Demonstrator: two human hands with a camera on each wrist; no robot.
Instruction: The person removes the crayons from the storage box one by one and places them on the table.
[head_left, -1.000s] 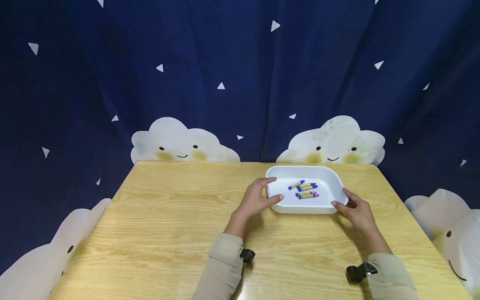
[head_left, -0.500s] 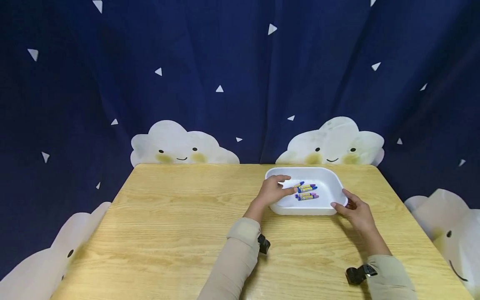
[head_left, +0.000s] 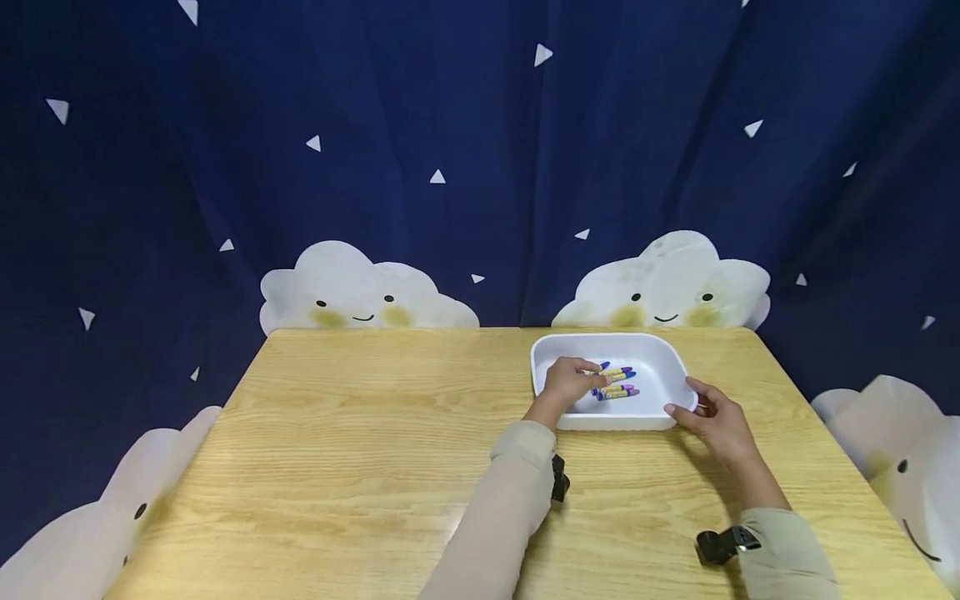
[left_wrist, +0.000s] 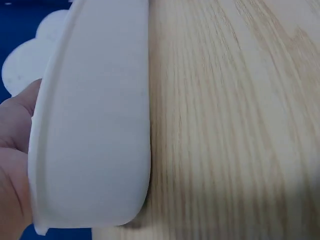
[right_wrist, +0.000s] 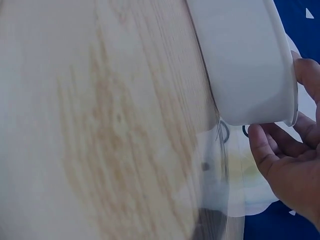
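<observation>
A white plastic tray [head_left: 660, 392] stands on the wooden table with several crayons [head_left: 618, 394] lying in it. The crayons have yellow-and-blue wrappers and blue, purple or pinkish tips. My left hand [head_left: 567, 383] is over the tray's left part, its thumb and index finger apart at the leftmost crayons, partly covering them. Whether the fingertips touch a crayon cannot be made out. My right hand [head_left: 716, 423] grips the tray's right end, thumb at the near rim and fingers against the outer wall. The left wrist view shows the tray's outer side [left_wrist: 95, 115], hiding my left fingertips.
The wooden table [head_left: 360, 467] extends left and in front of the tray. Behind its far edge hangs a dark blue curtain [head_left: 420, 100] with white triangles and cloud shapes. A small black camera [head_left: 726, 546] sits on my right wrist.
My left hand has moved right, from the tray's left rim in over the crayons, with thumb and index finger coming closer together. The right hand stays on the tray, which has hardly moved.
</observation>
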